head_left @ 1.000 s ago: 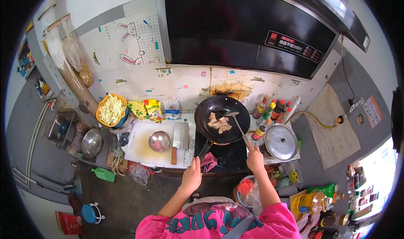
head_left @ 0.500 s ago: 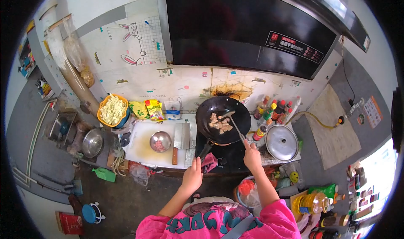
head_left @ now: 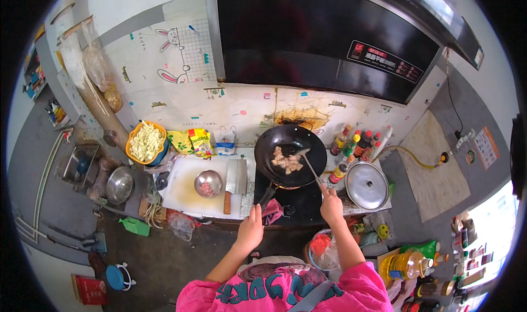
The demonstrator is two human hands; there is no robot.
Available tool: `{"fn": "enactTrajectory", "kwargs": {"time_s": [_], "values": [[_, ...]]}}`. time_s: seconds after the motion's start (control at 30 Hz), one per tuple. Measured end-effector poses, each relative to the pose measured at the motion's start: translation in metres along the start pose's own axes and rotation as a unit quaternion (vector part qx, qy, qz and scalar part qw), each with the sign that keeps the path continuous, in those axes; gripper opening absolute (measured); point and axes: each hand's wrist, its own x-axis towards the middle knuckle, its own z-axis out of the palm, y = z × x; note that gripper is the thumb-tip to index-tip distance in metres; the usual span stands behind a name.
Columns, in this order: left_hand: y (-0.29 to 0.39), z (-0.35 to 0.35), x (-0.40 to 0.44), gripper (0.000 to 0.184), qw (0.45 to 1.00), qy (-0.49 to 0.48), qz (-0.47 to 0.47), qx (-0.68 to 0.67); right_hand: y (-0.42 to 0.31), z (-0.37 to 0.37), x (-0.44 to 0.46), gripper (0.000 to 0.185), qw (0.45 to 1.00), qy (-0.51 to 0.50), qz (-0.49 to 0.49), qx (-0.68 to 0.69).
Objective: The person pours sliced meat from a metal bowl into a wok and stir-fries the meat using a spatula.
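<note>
A black wok (head_left: 265, 152) sits on the stove with pieces of browned meat (head_left: 286, 161) in it. My left hand (head_left: 251, 230) is closed around the end of the wok's dark handle (head_left: 268, 194). In my right hand (head_left: 331, 207) is a long metal spatula (head_left: 312, 169), its blade inside the wok at the right of the meat. Left of the stove, a steel bowl (head_left: 208, 174) with some pink pieces in it stands on a white cutting board (head_left: 181, 177). A cleaver (head_left: 236, 176) with a wooden handle lies beside the bowl.
Several sauce bottles (head_left: 355, 144) and a round metal lid (head_left: 366, 185) are right of the wok. A yellow basket (head_left: 164, 139) of pale cut vegetables and seasoning bags (head_left: 201, 141) stand at the back left. The range hood (head_left: 318, 37) hangs above; a pink cloth (head_left: 273, 212) lies at the stove's front.
The spatula blade has shifted slightly right and down within the wok, and my right hand has moved a little down and right. My left hand stays at the handle.
</note>
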Motion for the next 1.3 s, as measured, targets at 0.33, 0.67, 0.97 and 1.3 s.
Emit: {"fn": "enactTrajectory", "kwargs": {"time_s": [0.33,0.67,0.97,1.3], "values": [[-0.001,0.001,0.0,0.069,1.0,-0.003,0.007,0.009,0.002,0.0,-0.006,0.061,0.999,-0.023,0.0,0.024],[0.0,0.001,0.0,0.068,1.0,-0.001,0.006,0.01,-0.007,0.006,-0.003,0.035,0.654,-0.119,0.211,0.717],[-0.001,0.003,-0.001,0.067,1.0,0.005,0.005,0.014,-0.002,0.016,0.02,0.029,0.558,-0.176,0.249,0.772],[-0.002,0.004,-0.001,0.069,1.0,0.001,0.0,0.006,-0.02,0.003,0.03,0.006,0.59,-0.185,0.25,0.745]]}}
